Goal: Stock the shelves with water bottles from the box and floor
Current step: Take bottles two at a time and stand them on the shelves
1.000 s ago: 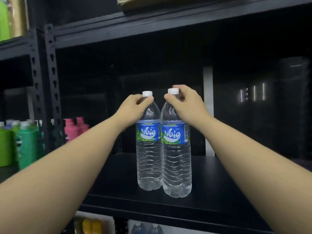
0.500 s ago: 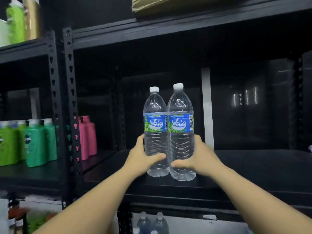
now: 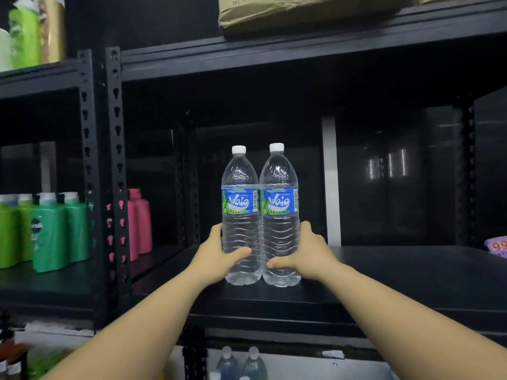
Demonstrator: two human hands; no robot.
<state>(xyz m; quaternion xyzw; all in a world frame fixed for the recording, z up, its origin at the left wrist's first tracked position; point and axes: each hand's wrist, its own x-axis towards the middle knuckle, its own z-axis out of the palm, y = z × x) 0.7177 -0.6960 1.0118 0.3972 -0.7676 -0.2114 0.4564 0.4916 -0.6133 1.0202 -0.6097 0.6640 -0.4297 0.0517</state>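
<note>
Two clear water bottles with blue labels and white caps stand upright side by side on the black shelf (image 3: 384, 272). My left hand (image 3: 216, 256) grips the lower body of the left bottle (image 3: 240, 187). My right hand (image 3: 307, 253) wraps the lower body of the right bottle (image 3: 278, 187). The two bottles touch each other near the shelf's front edge. Two more bottles (image 3: 240, 363) show on the level below.
Green bottles (image 3: 49, 234) and pink bottles (image 3: 140, 220) fill the neighbouring shelf on the left, behind a black upright post (image 3: 118, 165). A cardboard box (image 3: 301, 12) sits on the shelf above. A purple packet (image 3: 498, 246) lies at the far right.
My hands left the bottle caps and dropped to the lower bodies of the two bottles. The view has pulled back from the shelf, and the bottles stand closer to its front edge.
</note>
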